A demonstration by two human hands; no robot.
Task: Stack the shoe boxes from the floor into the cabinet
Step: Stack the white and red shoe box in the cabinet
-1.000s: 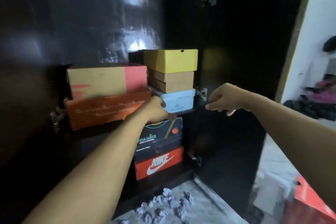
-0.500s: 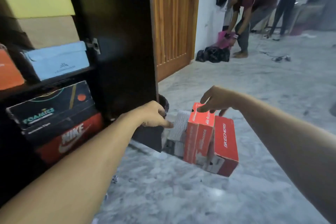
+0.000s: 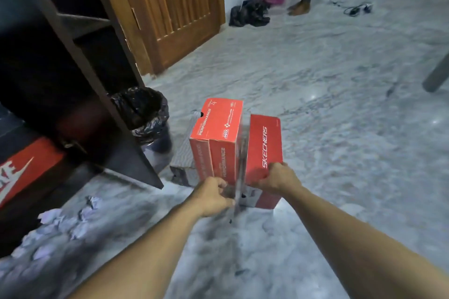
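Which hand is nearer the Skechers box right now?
Right. The right hand grips the near edge of the Skechers box. The left hand is one box over, at the near end of the Performance box.

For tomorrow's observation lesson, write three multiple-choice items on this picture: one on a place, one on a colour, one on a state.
1. Where does the bin stand?
A. beside the cabinet door
B. on a shelf
C. against the wooden door

2. What colour is the Skechers box?
A. blue
B. red
C. yellow

3. What is the right hand doing?
A. hanging free
B. lifting the bin
C. gripping the Skechers box

Key: 1 A, the bin sits on the floor by the door's edge; 2 B, its faces are red; 3 C, the fingers curl over its near edge.
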